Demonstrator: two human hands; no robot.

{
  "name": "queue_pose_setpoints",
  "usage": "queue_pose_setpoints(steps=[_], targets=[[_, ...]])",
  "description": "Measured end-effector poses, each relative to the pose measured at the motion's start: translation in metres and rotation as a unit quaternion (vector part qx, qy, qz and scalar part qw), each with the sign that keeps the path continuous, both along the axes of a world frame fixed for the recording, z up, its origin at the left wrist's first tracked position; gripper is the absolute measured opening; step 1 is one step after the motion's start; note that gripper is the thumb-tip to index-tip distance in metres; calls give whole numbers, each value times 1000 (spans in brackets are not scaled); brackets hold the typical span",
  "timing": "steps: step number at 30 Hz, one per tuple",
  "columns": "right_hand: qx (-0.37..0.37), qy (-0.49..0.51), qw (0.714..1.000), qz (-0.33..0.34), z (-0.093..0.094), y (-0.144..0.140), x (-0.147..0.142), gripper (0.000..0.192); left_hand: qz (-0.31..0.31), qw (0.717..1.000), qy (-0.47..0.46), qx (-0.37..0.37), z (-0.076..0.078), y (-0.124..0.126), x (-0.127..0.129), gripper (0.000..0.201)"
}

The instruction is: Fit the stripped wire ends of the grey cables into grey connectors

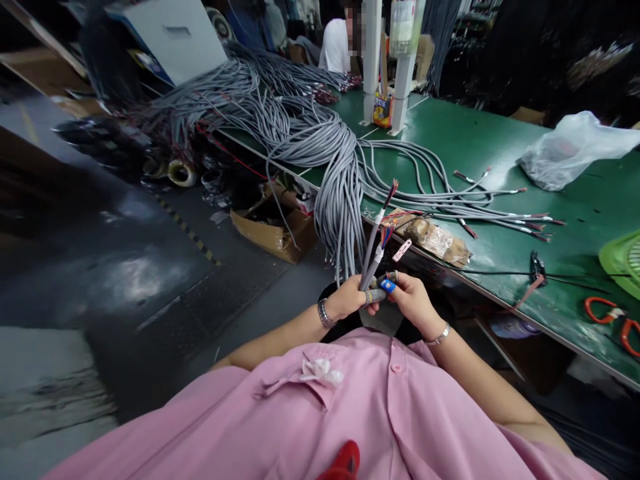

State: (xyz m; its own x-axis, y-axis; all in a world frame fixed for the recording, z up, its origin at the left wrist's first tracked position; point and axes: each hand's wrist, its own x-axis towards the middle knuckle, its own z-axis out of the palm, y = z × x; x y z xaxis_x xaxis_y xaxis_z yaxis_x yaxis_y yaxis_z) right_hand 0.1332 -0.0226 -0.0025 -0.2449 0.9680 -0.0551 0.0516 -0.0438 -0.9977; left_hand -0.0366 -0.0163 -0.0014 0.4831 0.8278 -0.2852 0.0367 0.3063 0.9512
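Observation:
My left hand (350, 298) is closed around two grey cables (373, 247) that stand upright from my fingers, their stripped ends showing coloured wires near the top. My right hand (413, 298) meets the left at the cables' base and pinches them there; a blue cover sits on one fingertip. A small pink tag (402, 250) sticks up beside the cables. Both hands are held in front of my chest, just off the near edge of the green table (480, 140). I wear a pink shirt and a bracelet on each wrist.
A big bundle of grey cables (310, 133) lies across the table and hangs over its edge. Red-handled scissors (613, 319), a black cutter (537, 265), a green basket (624, 260), a plastic bag (570, 153) and a wrapped packet (435, 239) sit on the table. A cardboard box (275, 227) stands on the floor. A person sits at the far end.

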Motion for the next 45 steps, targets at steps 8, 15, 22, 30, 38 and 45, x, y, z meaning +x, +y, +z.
queue_pose_setpoints(steps=[8,15,22,30,38,45], targets=[[-43,37,993,-101,-5,-3,-2,25,144,985,-96,1,-15,-5,9,31],[-38,73,990,-112,-6,-7,-5,24,239,961,-141,-16,-12,-7,17,30],[2,42,993,-111,1,-6,-5,22,200,972,-118,-36,-4,-6,14,34],[42,-2,997,-72,10,1,0,19,84,992,-80,-51,7,3,1,37],[-21,34,996,-77,9,-6,-4,20,253,956,-135,-52,-8,0,15,32],[-49,38,998,-32,4,-7,1,23,275,952,-128,-51,-8,1,16,30]])
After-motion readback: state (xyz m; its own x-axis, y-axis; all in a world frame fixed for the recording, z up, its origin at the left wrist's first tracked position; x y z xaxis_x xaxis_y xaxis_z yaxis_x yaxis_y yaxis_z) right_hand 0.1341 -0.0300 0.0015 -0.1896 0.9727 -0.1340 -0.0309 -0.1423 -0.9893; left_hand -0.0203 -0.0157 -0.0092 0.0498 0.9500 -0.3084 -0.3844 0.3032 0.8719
